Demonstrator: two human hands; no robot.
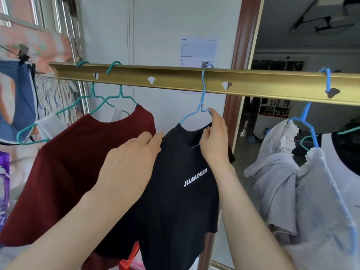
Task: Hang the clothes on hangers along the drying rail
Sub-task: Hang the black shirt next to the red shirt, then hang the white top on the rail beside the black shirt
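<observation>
R grip (213,142) partly inside blk tee (175,201)

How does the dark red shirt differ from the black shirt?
The dark red shirt is plain, on a teal hanger; the black shirt has white lettering, on a blue hanger, its collar held by the right hand. Both hang from the gold rail.
</observation>
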